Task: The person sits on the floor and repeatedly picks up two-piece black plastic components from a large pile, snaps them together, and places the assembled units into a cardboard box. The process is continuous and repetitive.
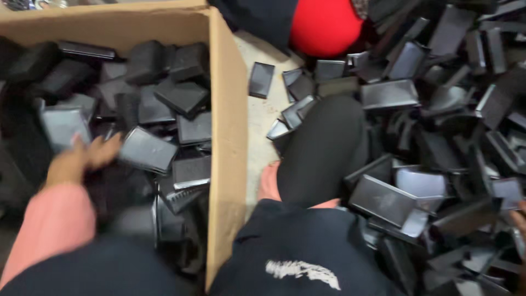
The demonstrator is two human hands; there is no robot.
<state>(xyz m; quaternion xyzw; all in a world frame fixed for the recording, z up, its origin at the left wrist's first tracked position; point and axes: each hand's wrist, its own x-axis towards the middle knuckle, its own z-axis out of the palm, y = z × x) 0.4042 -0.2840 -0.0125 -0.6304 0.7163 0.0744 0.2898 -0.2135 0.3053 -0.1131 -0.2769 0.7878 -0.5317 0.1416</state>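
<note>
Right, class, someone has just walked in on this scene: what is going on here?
A person sits on the floor between a cardboard box and a loose pile of black plastic trays. Their left hand, in a pink sleeve, reaches into the box, fingers spread just beside a black tray lying among many others. The right hand barely shows at the frame's edge by the pile.

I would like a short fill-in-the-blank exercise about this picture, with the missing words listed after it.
1. The left hand reaches into the brown ____ box.
2. The flat rectangular plastic cases inside that box are ____ in colour.
3. A loose pile of the same cases lies to the ____ of the box.
4. The sleeve on the left arm is ____.

Missing words: cardboard; black; right; pink
</note>
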